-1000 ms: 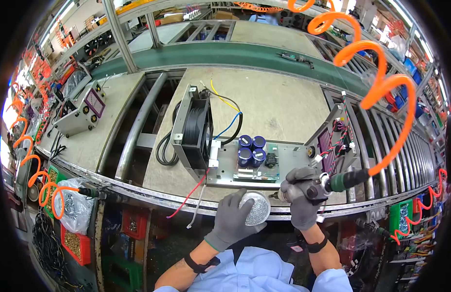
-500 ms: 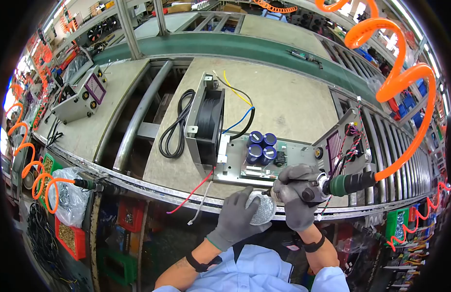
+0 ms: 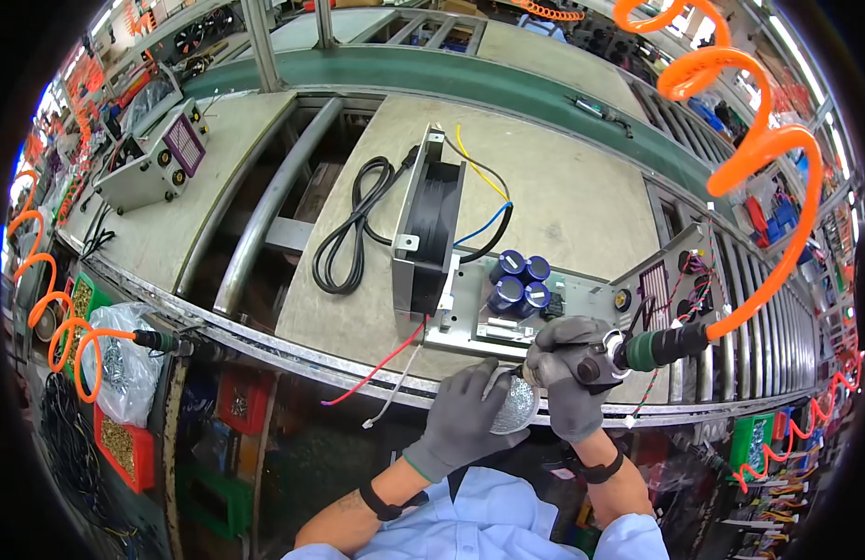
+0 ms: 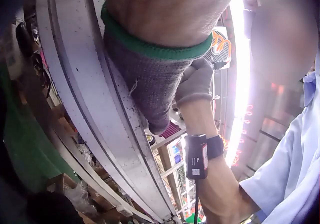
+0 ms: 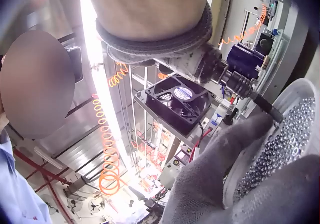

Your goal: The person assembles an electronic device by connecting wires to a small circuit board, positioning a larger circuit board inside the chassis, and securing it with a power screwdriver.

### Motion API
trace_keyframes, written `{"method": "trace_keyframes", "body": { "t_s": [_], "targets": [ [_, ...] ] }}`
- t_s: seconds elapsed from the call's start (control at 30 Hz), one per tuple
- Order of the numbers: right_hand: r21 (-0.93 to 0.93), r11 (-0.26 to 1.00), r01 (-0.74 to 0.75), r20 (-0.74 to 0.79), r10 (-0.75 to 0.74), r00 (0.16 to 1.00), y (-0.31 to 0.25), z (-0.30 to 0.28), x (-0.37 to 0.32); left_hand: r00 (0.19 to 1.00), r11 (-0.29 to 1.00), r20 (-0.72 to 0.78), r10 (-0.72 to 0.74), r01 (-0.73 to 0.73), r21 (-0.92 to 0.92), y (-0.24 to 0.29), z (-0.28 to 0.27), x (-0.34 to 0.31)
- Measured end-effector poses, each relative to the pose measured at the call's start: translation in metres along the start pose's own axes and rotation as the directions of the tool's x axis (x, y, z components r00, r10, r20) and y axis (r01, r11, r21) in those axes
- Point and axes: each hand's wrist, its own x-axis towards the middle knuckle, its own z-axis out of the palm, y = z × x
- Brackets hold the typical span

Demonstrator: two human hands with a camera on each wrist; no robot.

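My gloved left hand (image 3: 456, 420) holds a white bowl (image 3: 518, 411) of small shiny metal parts, fingers around its side, at the bench's front edge. My gloved right hand (image 3: 572, 373) grips a pneumatic screwdriver (image 3: 602, 362) fed by an orange coiled hose (image 3: 759, 289). In the right wrist view, the screwdriver's dark bit (image 5: 267, 107) points down into the bowl, its tip right at the metal parts (image 5: 292, 139). Just beyond both hands lies a metal chassis (image 3: 586, 294) with a black fan (image 3: 434, 238), blue capacitors (image 3: 521, 282) and an upright end panel (image 3: 670, 280).
A black power cord (image 3: 334, 266) lies coiled left of the fan. Red (image 3: 376, 371) and white wires hang over the bench edge. A second chassis (image 3: 153, 168) stands on the left board. Rollers (image 3: 274, 205) flank the work board. Parts bins, one red (image 3: 125, 453), sit below at left.
My right hand has brought the screwdriver left, from beside the bowl to its bit over the contents. My left hand keeps hold of the bowl. The head view has shifted.
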Motion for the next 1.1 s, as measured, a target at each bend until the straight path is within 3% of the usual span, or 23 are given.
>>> {"method": "trace_keyframes", "body": {
  "t_s": [0.07,0.17,0.3,0.4,0.43,0.53,0.67,0.83,1.1],
  "targets": [
    [-0.019,0.999,0.038,-0.009,-0.038,0.999,0.002,0.004,0.004,1.000,1.000,0.009,-0.007,0.007,0.002,0.000,-0.002,0.000],
    [0.072,0.994,-0.077,0.026,0.076,0.997,0.002,0.004,0.007,1.000,1.000,0.010,0.002,-0.002,0.007,-0.002,-0.003,-0.001],
    [-0.032,0.999,-0.013,0.056,0.014,0.998,-0.008,0.008,0.016,1.000,1.000,-0.009,0.012,-0.012,0.006,-0.003,-0.002,-0.003],
    [0.181,0.969,-0.170,0.025,0.168,0.985,-0.027,0.021,0.022,1.000,1.000,-0.009,-0.004,0.004,-0.010,-0.005,0.001,-0.004],
    [0.291,0.946,-0.147,-0.067,0.173,0.983,-0.039,0.034,0.023,1.000,1.000,-0.008,-0.004,0.004,-0.014,-0.004,-0.001,-0.003],
    [0.230,0.971,0.066,-0.003,-0.067,0.998,-0.036,0.046,0.047,1.000,1.000,0.023,0.005,-0.005,0.009,-0.003,-0.005,-0.002],
    [0.111,0.992,0.053,-0.059,-0.047,0.997,-0.035,0.060,0.059,1.000,1.000,0.006,-0.003,0.003,-0.031,-0.004,-0.003,-0.003],
    [0.026,0.987,0.158,-0.056,-0.157,0.986,-0.029,0.063,0.067,0.999,0.999,-0.043,0.007,-0.008,-0.036,-0.006,0.000,-0.004],
    [0.108,0.989,0.098,-0.011,-0.098,0.995,-0.025,0.059,0.070,1.000,1.000,-0.009,0.002,-0.002,0.009,-0.005,0.001,-0.001]
  ]
}}
